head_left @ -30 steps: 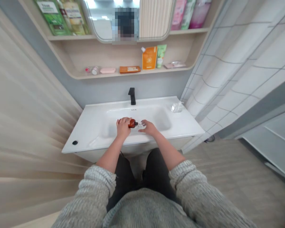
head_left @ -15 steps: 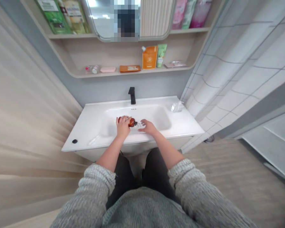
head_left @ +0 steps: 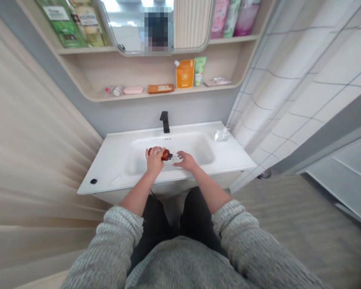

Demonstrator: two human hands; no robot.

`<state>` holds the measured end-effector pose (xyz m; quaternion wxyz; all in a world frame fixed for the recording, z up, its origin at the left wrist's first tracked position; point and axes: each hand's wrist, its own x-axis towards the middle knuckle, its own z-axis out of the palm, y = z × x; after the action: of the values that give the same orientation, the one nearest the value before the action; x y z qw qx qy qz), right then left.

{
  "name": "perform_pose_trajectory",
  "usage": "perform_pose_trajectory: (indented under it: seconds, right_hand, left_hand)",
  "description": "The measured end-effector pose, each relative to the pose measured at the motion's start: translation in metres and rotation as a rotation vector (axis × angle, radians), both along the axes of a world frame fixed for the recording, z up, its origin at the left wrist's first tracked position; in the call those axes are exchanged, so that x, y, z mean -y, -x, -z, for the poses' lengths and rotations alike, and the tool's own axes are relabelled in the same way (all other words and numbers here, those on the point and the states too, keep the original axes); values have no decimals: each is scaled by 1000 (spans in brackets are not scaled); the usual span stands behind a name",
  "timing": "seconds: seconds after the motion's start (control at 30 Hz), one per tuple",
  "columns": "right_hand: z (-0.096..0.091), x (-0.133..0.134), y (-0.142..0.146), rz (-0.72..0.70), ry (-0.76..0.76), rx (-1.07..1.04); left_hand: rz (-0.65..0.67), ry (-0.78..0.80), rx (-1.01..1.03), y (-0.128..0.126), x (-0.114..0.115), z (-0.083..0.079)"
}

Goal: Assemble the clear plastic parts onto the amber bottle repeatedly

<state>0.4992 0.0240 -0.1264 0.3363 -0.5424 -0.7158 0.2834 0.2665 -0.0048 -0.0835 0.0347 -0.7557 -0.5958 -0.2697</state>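
Heathered gray knit sweater [head_left: 183, 265], chunky loose texture, thick sleeves [head_left: 122, 237] bunched below the elbows, bare forearms, bare left hand [head_left: 154, 162], bare right hand [head_left: 186, 161], dark trousers [head_left: 152, 216]

Glossy brown bottle [head_left: 166, 155], smooth white ceramic basin [head_left: 120, 170], matt black metal faucet [head_left: 165, 122]

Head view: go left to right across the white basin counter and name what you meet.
Small black knob → left hand around an amber bottle → right hand → clear object.
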Motion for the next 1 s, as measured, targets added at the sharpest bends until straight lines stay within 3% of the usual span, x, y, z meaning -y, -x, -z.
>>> perform_pose_trajectory:
  seconds: [0.37,1.0]
  right_hand:
    - [-4,5,-1,57,-52,-100]
    - [-4,6,-1,82,-92,-133]
  left_hand:
    - [101,-23,-69,1,-15,-25]
    - [150,-61,-84,0,-18,-33]
